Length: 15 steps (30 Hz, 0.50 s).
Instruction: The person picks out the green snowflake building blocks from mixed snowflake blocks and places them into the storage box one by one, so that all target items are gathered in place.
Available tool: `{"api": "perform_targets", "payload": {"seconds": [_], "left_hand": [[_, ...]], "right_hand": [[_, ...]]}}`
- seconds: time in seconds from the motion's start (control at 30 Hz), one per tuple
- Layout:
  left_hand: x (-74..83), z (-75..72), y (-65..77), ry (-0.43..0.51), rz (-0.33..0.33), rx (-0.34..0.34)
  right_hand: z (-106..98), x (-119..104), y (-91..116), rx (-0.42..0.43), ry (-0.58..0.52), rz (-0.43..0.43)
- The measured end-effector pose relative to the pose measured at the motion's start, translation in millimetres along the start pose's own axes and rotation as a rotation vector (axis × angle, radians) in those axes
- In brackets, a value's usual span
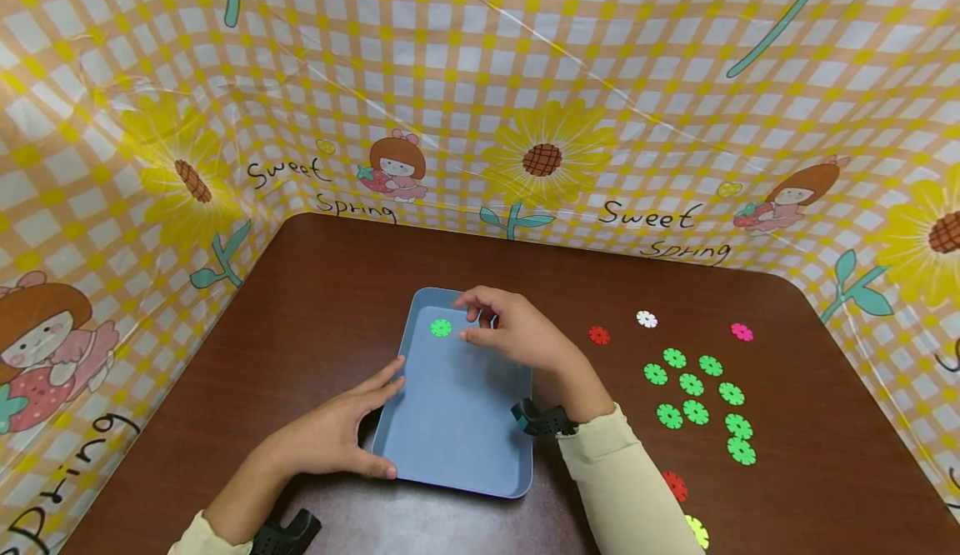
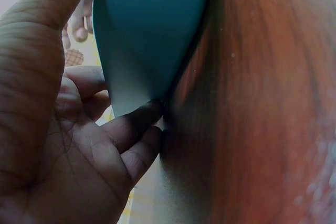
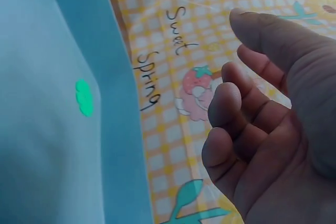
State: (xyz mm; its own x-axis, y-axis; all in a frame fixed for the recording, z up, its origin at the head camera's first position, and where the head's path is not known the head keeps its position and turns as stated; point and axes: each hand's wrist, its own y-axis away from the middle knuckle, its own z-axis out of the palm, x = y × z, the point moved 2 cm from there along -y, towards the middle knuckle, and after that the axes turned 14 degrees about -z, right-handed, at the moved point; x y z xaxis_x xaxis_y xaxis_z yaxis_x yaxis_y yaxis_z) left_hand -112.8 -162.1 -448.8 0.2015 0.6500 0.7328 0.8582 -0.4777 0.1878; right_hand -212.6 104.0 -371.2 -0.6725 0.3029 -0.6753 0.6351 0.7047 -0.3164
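Observation:
A blue-grey rectangular tray (image 1: 457,422) lies on the table with one green notched plastic disc (image 1: 441,328) inside, near its far left corner. My left hand (image 1: 330,434) is at the tray's left side, fingertips touching the rim and thumb at the near left corner. In the left wrist view its fingers (image 2: 139,124) rest against the outside of the tray wall. Above the tray's far right part hovers my right hand (image 1: 517,330), fingers loosely bent and apart from the thumb. The right wrist view shows nothing between those fingers (image 3: 224,106), with the disc off to one side.
Right of the tray lie several loose green discs (image 1: 692,384), plus a white disc (image 1: 647,319), red discs (image 1: 598,336), a pink disc (image 1: 742,332) and a yellow disc (image 1: 697,531). A checked, flower-printed cloth (image 1: 450,55) walls the brown table (image 1: 337,288) behind and at the sides.

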Motion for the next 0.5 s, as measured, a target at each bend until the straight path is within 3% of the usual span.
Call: {"api": "perform_targets", "payload": {"seconds": [0.27, 0.5], "left_hand": [[-0.8, 1.7, 0.8, -0.001, -0.009, -0.005], [-1.0, 1.7, 0.7, 0.004, -0.014, -0.005]], "right_hand": [[-17.7, -4.3, 27.4, 0.078, -0.133, 0.038], [-29.0, -0.5, 51.0, 0.104, -0.107, 0.056]]}}
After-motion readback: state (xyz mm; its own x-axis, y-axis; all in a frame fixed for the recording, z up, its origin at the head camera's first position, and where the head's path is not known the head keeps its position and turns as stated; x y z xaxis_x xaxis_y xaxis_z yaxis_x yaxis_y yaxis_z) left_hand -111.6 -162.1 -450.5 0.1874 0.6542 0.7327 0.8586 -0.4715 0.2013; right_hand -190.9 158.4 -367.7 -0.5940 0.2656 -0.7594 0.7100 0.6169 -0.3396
